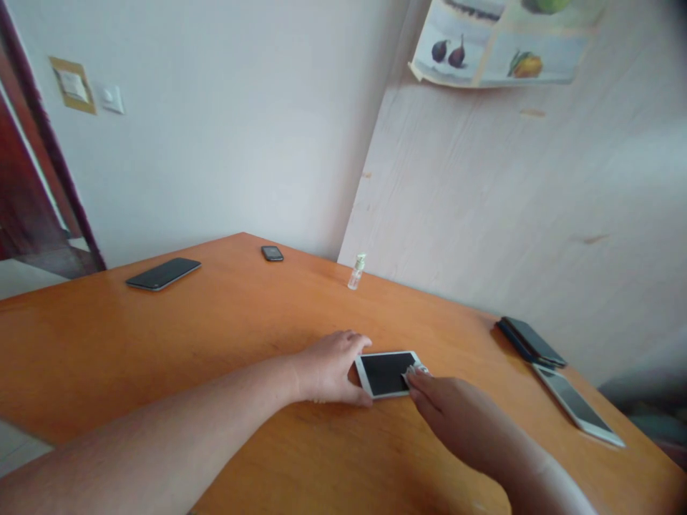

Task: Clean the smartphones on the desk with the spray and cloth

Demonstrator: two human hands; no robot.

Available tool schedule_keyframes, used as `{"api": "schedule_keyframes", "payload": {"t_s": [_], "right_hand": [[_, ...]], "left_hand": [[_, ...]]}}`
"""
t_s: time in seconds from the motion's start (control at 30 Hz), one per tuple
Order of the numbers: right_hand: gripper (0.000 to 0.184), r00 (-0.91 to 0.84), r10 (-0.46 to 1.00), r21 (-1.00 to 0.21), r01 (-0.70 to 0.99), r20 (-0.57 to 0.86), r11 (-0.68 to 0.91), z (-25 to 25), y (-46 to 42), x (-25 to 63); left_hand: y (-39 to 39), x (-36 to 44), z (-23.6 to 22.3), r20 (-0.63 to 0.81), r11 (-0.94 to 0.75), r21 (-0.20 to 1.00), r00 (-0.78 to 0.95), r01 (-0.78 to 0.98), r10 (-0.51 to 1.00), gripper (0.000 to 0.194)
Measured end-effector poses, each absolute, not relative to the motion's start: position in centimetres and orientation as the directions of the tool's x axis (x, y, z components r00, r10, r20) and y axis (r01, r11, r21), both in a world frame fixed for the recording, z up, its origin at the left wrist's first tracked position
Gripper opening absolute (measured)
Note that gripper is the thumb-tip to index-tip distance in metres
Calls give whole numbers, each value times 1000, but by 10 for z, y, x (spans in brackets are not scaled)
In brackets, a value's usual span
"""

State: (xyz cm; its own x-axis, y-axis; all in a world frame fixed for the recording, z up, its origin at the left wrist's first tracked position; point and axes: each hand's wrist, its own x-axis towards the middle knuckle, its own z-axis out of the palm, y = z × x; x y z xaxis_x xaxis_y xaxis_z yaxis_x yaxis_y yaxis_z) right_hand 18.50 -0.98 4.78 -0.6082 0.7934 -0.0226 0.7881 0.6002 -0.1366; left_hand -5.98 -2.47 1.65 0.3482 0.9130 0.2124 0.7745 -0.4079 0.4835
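Observation:
A white phone with a dark screen (384, 372) lies flat on the orange wooden table (225, 329). My left hand (330, 366) grips the phone's left end, thumb and fingers around its edges. My right hand (456, 415) rests at the phone's right end, fingers pressed together on a small pale cloth or wipe (418, 370) lying on the screen.
A small clear spray bottle (356, 272) stands near the wall. A dark phone (163, 274) and a small black phone (272, 253) lie at the far left. At the right edge lie stacked dark phones (531, 342) and a white phone (577, 403).

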Motion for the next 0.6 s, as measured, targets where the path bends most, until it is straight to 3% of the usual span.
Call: {"api": "schedule_keyframes", "payload": {"t_s": [0.23,0.47,0.6], "right_hand": [[43,-800,599,-214,590,-29,778,61,-38,165],[34,-582,813,-77,811,-22,579,55,-15,185],[34,-559,829,-57,829,-28,557,57,-14,186]], "left_hand": [[-25,-59,17,224,-424,467,360,776,905,78],[-25,-60,20,197,-414,465,364,782,910,77],[-26,-59,20,207,-405,469,348,785,914,76]]}}
